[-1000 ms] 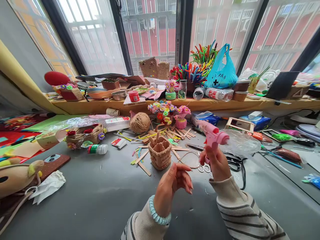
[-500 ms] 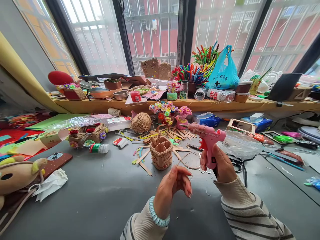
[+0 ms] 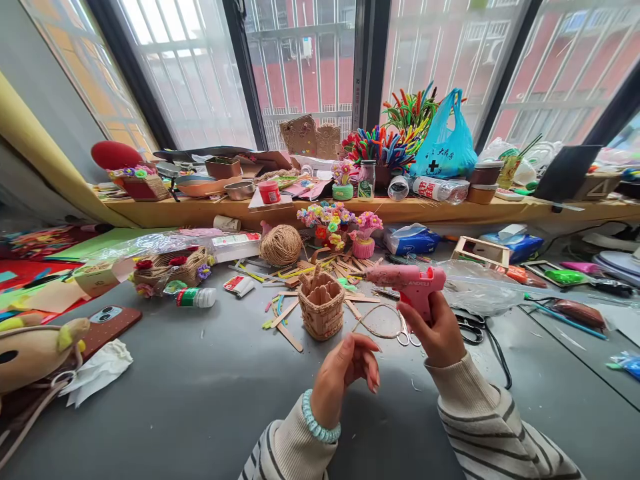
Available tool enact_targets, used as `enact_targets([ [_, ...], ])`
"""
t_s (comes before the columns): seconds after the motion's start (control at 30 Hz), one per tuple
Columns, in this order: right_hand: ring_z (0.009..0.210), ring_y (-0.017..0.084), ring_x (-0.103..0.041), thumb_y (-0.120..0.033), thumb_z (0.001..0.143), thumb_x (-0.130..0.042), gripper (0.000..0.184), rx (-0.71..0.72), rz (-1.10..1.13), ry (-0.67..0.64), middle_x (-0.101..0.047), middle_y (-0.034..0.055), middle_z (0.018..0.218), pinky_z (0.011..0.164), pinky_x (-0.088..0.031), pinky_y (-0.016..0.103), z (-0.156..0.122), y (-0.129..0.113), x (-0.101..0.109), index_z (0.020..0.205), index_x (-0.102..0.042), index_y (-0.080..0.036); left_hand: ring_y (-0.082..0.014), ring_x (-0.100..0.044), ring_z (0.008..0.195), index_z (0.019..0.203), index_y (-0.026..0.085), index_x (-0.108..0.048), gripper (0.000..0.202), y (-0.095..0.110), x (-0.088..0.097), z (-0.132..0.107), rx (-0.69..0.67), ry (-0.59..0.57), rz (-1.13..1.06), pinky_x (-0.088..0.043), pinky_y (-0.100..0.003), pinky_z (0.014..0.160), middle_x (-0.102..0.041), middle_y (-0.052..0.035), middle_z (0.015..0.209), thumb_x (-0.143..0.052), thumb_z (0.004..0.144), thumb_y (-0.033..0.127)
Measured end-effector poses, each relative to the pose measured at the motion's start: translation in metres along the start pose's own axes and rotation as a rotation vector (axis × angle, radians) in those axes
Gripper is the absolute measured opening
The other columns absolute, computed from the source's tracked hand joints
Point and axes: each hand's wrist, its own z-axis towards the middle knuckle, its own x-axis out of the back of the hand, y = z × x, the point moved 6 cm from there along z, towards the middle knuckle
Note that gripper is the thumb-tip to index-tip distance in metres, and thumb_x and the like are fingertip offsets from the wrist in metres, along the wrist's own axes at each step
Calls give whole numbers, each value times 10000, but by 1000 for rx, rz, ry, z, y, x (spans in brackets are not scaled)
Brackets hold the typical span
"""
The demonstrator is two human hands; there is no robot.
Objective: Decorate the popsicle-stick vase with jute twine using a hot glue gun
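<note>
My right hand (image 3: 439,331) is closed round the grip of a pink hot glue gun (image 3: 407,280), whose nozzle points left toward a small basket (image 3: 321,308) made of wooden sticks. My left hand (image 3: 347,371) hovers just above the grey table, fingers curled loosely inward; a thin loop of twine (image 3: 377,320) runs up from near its fingertips toward the basket. I cannot tell whether the fingers pinch the twine. Scissors (image 3: 406,335) lie between the two hands.
Loose wooden sticks (image 3: 287,320), a twine ball (image 3: 280,245), flower pots (image 3: 363,237), a glue bottle (image 3: 196,297), a phone (image 3: 107,323), a plush toy (image 3: 35,350) and tissue (image 3: 97,370) crowd the table. A wooden sill (image 3: 400,210) behind holds pipe cleaners and a blue bag (image 3: 444,143).
My right hand has turned the glue gun from pointing away to level, nozzle facing left, and lowered it toward the basket. My left hand has barely moved.
</note>
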Motion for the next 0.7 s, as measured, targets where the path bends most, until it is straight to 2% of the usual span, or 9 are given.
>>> enact_targets([
  [0.1,437,80,-373,-516,453,-727,529,6,-230,78,-456,-64,509,419,-320,244,-1,1,5,792,-496,-184,-80,-503,433,776,128,-591,429,-3,1,1,3,-5,-3,-397,-197,457,-559,-2,503,-431,787,525],
  [0.17,429,83,-373,-511,475,-712,488,11,-304,113,-449,-66,488,420,-322,249,-1,1,8,765,-492,-186,-79,-501,430,769,127,-590,428,-5,2,1,9,-4,-7,-397,-195,453,-558,-1,500,-438,783,527],
  [0.27,431,94,-414,-486,554,-651,404,22,-287,133,-488,-53,505,422,-344,250,-1,3,11,775,-488,-189,-79,-499,426,768,126,-591,421,-6,3,1,10,-4,-9,-398,-196,446,-558,-1,498,-448,780,522],
  [0.4,392,87,-402,-425,597,-600,275,58,-363,159,-459,-65,450,413,-343,246,-1,2,13,691,-485,-193,-76,-494,415,767,125,-590,424,-9,4,2,9,-4,-11,-392,-194,436,-556,1,492,-450,777,525],
  [0.53,380,103,-436,-394,631,-541,263,18,-308,74,-510,-37,470,410,-377,263,-1,4,7,766,-564,-169,-79,-489,407,752,129,-584,440,-9,3,2,22,-16,-22,-387,-197,428,-551,5,478,-471,748,554],
  [0.7,362,96,-435,-375,637,-544,254,-30,-172,-7,-529,-31,478,383,-387,256,-2,4,2,783,-570,-169,-78,-483,419,752,127,-579,441,-6,2,1,42,13,-6,-382,-202,444,-549,4,485,-470,749,555],
])
